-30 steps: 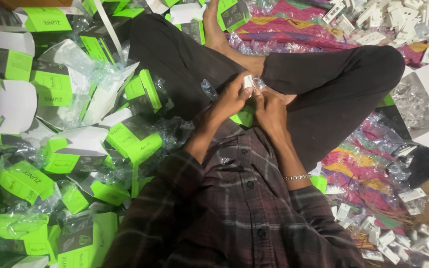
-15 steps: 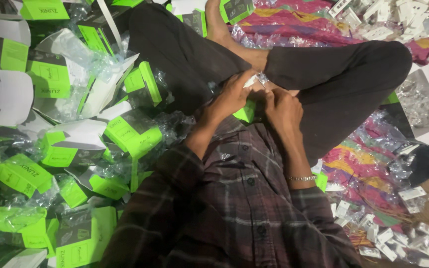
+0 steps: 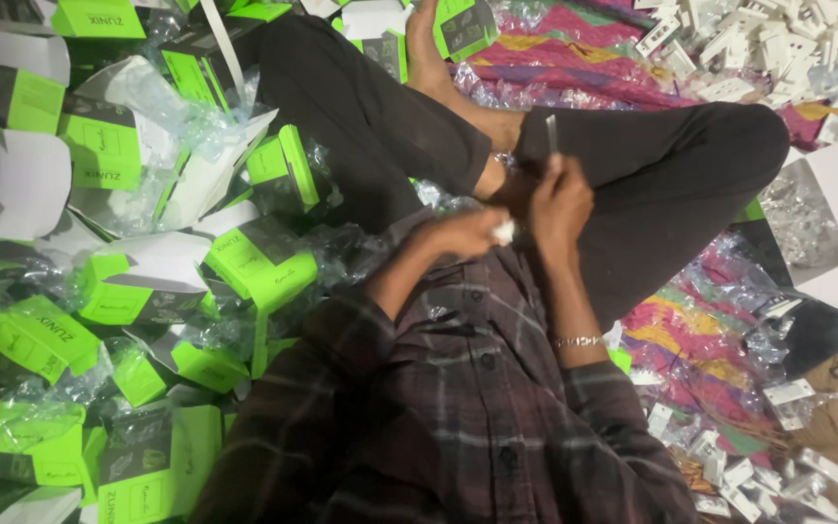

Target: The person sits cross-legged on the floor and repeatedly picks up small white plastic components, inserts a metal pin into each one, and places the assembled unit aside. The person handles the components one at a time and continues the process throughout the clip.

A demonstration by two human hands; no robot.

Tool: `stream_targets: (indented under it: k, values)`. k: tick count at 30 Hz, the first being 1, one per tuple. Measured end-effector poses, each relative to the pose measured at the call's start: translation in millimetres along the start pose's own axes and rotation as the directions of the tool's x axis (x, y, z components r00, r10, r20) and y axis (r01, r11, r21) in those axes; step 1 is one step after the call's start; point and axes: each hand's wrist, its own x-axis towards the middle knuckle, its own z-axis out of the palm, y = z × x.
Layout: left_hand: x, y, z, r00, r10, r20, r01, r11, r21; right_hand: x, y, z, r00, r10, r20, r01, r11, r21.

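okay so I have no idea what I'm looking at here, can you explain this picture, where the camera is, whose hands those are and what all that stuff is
The camera sits on a person's head, looking down at their crossed legs and own two hands. The left hand holds a small white plastic part; the right hand pinches a thin pale strip upright. Green-and-white cardboard boxes and clear plastic bags pile up on their left. More small white plastic pieces lie on a colourful striped cloth on their right.

Boxes [image 3: 109,291] lie left, sockets [image 3: 778,49] far right.
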Motion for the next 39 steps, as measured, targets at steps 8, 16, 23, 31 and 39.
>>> stream_targets:
  k: [8,16,23,31,39]
  values:
    - [10.2,-11.1,-2.5,0.914,-0.018,-0.405,-0.155,0.908,-0.389,8.4,25.8,13.3,0.914,-0.049,0.404,-0.234,0.749,0.62]
    - [16.8,-12.6,1.5,0.908,0.072,-0.413,-0.314,0.77,-0.555,3.2,24.9,15.1,0.933,0.065,0.354,-0.309,0.651,0.693]
    - [3.7,22.2,-19.8,0.949,-0.199,-0.245,-0.109,0.524,-0.845,3.0,8.6,10.8,0.953,0.067,0.294,-0.249,0.727,0.64]
    - [0.3,27.7,-23.8,0.937,-0.22,-0.271,-0.076,0.63,-0.773,-2.6,-6.8,4.2,0.971,0.035,0.235,-0.152,0.854,0.498]
    - [2.1,16.4,-23.9,0.917,-0.315,-0.245,-0.064,0.491,-0.869,-4.2,-24.7,-2.3,0.949,-0.234,0.211,0.168,0.942,0.291]
